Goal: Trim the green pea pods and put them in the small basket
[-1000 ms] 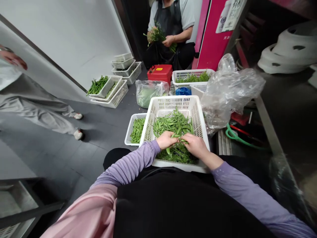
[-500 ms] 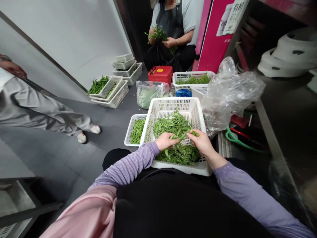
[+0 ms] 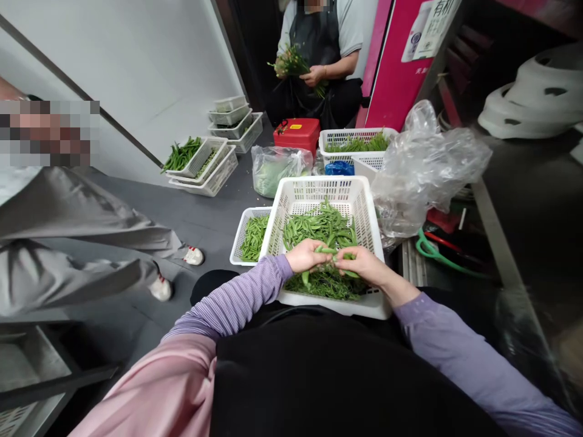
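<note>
Grey floor (image 3: 222,209) stretching beyond white basket (image 3: 365,213). Left hand (image 3: 306,255) and right hand (image 3: 364,265) gripping green pods (image 3: 327,249) above it; fingertip pod work seemingly underway, next move calling for fine pinch.

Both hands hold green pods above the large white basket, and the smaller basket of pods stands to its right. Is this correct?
Not quite: the smaller basket stands to the left of the large white basket, as the head view shows. The left hand and right hand do hold green pods above the large one.
</note>
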### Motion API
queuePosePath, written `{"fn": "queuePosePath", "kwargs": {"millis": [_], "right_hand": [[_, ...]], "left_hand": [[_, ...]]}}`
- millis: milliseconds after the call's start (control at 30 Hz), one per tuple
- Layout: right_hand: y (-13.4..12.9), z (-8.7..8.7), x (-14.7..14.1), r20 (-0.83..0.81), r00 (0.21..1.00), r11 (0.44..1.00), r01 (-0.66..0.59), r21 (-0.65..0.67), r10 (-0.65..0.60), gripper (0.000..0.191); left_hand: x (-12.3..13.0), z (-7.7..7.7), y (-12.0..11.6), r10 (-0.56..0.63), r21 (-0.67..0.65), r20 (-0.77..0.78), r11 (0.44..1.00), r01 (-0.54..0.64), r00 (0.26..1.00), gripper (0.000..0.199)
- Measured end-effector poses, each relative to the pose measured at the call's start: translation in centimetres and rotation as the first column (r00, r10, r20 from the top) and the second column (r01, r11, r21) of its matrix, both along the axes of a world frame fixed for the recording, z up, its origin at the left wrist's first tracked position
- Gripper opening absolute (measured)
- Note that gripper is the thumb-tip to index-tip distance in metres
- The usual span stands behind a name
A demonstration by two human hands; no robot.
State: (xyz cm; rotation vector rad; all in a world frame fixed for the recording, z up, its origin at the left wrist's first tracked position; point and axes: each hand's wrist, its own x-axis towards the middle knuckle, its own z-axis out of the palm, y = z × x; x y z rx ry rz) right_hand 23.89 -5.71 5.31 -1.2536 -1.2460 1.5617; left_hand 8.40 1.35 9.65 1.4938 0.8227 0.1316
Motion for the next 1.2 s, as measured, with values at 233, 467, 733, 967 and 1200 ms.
{"fn": "queuePosePath", "kwargs": {"millis": [233, 467, 733, 967, 1200], "right_hand": [[1.6, -0.1, 1.9, -0.110, 0.538, 0.527, 0.842, 0.113, -0.836, 0.025], [-0.1, 0.0, -0.8, -0.248, 0.885, 0.913, 0.345, -0.218, -0.393, 0.028], [-0.4, -1.2, -2.0, -0.278, 0.847, 0.886, 0.392, -0.248, -0.453, 0.029], [0.4, -0.5, 0.6, 0.207, 0.820, 0.845, 0.504, 0.180, -0.533, 0.022], [-0.2, -1.2, 0.1, 0.622, 0.696, 0.857, -0.021, 0.516, -0.358, 0.015]], "left_hand": [[0.5, -5.1, -2.2, 0.410, 0.083, -0.027, 0.910, -0.406, 0.912, 0.022], [-0.5, -4.6, -1.8, 0.179, 0.810, -0.168, 0.585, 0.033, 0.969, 0.039], [-0.1, -4.9, -2.5, -0.049, 0.821, -0.267, 0.512, 0.254, 0.962, 0.051], [-1.6, -3.4, -0.6, 0.095, 0.657, -0.370, 0.730, 0.188, 0.924, 0.027], [0.1, -1.3, -0.8, 0.045, 0.638, -0.315, 0.750, 0.177, 0.948, 0.025]]}}
